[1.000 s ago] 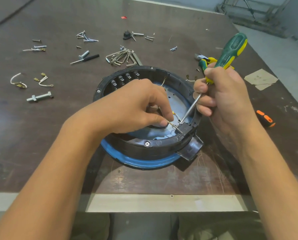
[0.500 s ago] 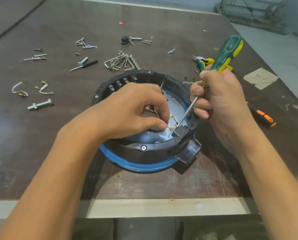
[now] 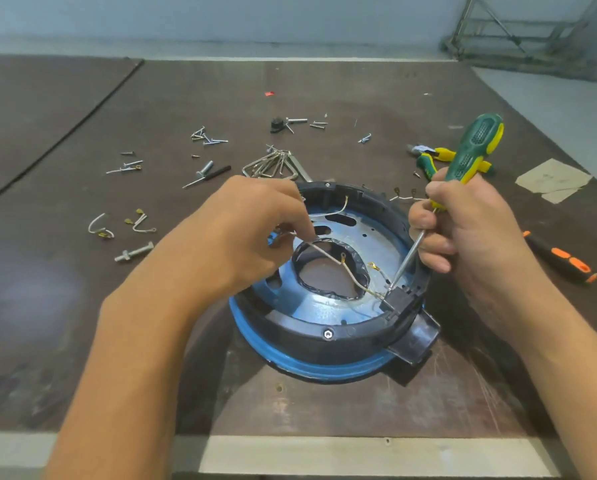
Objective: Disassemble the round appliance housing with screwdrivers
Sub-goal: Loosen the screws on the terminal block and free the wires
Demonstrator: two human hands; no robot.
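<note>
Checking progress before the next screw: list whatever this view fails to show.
Head view:
Tip of the green screwdriver at the black terminal block: too small to tell if it sits in a screw.
How the left hand pinches the wire: fingertips hidden behind its own knuckles.
Part of the pliers: behind the right hand.

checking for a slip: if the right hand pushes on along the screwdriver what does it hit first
The black terminal block inside the rim of the housing: the screwdriver in the right hand looks to rest its tip on it; depth is unclear.
</note>
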